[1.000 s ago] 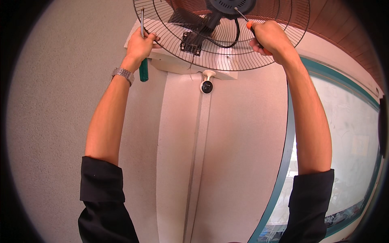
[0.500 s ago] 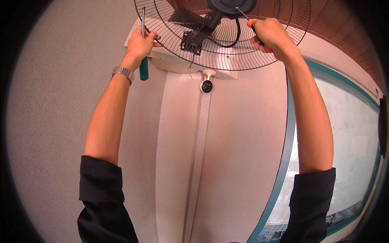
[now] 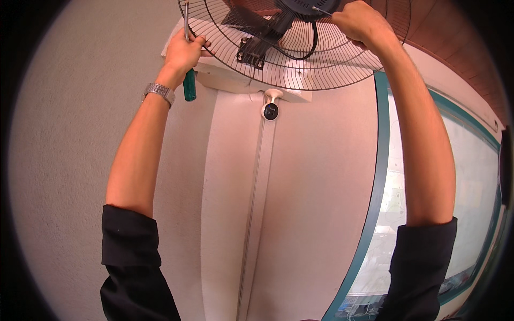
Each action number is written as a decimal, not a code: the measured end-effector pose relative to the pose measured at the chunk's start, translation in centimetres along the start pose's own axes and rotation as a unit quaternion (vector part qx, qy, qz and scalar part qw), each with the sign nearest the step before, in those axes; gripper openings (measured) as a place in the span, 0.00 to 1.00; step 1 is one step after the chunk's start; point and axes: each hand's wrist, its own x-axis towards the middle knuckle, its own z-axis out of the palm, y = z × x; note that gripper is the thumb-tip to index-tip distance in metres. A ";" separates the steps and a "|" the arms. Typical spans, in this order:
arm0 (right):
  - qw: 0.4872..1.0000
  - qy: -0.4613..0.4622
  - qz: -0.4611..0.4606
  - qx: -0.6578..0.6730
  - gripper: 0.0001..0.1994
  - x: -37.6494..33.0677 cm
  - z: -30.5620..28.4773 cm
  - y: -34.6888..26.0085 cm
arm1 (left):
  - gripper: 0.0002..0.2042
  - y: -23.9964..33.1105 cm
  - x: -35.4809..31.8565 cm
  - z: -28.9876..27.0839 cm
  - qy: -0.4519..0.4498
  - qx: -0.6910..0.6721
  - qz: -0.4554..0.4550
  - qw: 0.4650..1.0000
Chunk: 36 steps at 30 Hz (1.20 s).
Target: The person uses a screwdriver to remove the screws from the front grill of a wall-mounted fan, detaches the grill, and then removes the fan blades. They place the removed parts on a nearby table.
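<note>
While the left hand (image 3: 184,51) is curled shut around a green-handled screwdriver (image 3: 188,64) and hooks its fingers over the rim of the wire fan guard (image 3: 321,64) mounted high on the wall, the right hand (image 3: 360,24) is pinched closed on a thin metal shaft pointing at the dark motor housing (image 3: 308,6). That guard looks light but springy, its thin wires liable to bend, so I'd judge the stiffer outer ring the place to hold it. Its top and the motor are cut off, and whether the right hand's tool has a tip engaged I cannot tell.
</note>
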 end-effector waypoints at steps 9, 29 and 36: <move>0.995 0.098 0.022 0.000 0.11 -2.6 -0.7 -1.7 | 0.05 -0.2 -0.1 -0.7 0.013 -0.021 0.000 1.000; 0.914 -0.098 0.079 0.387 0.23 -1.0 2.8 3.8 | 0.06 -0.3 -0.4 0.0 0.006 0.011 0.020 1.000; 0.908 -0.090 0.087 0.401 0.21 -1.3 2.6 3.3 | 0.06 -0.6 0.0 -0.2 0.003 0.008 0.014 1.000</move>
